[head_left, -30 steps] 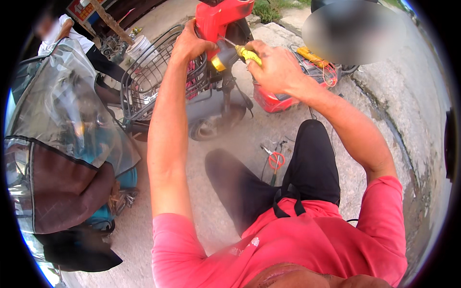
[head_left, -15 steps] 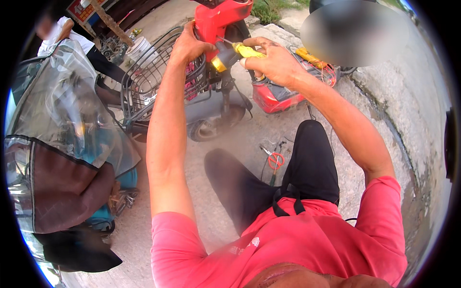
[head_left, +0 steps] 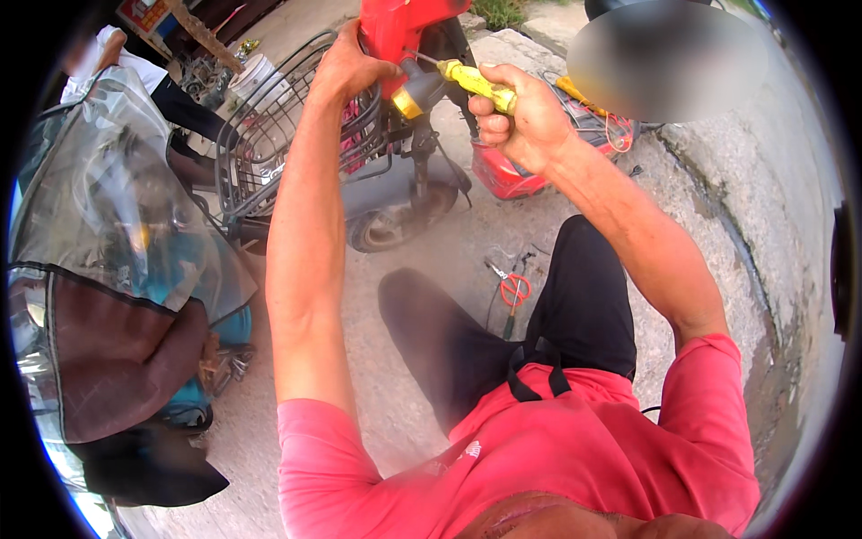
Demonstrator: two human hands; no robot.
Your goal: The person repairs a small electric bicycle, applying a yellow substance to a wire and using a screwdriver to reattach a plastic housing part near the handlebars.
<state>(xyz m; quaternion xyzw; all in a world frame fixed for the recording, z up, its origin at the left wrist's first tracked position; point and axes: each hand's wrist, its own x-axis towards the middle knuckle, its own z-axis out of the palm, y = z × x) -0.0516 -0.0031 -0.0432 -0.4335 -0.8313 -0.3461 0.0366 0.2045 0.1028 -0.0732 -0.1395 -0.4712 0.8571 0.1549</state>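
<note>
My right hand (head_left: 530, 121) is closed around the yellow handle of a screwdriver (head_left: 478, 83). Its metal shaft points left to the red front panel (head_left: 384, 40) of a scooter; whether the tip sits in a screw cannot be made out. My left hand (head_left: 353, 65) grips that panel from its left side, thumb toward the screwdriver and fingers partly hidden. Just below the shaft is a dark cylindrical part with a yellow end (head_left: 409, 103). A black wire basket (head_left: 260, 171) hangs beside my left forearm, above the scooter's wheel (head_left: 391, 232).
Red-handled scissors (head_left: 514, 289) and a thin green-handled tool (head_left: 509, 325) lie on the concrete between my knees. A detached red scooter part (head_left: 510, 175) with loose wires rests at right. Clear plastic sheeting (head_left: 99, 180) covers something at left. A person (head_left: 135, 67) and white bucket (head_left: 256, 79) are behind.
My right fingers have shifted from a fingertip hold to a fuller wrap near the handle's rear, leaving more of the handle visible. My left hand keeps its hold on the panel.
</note>
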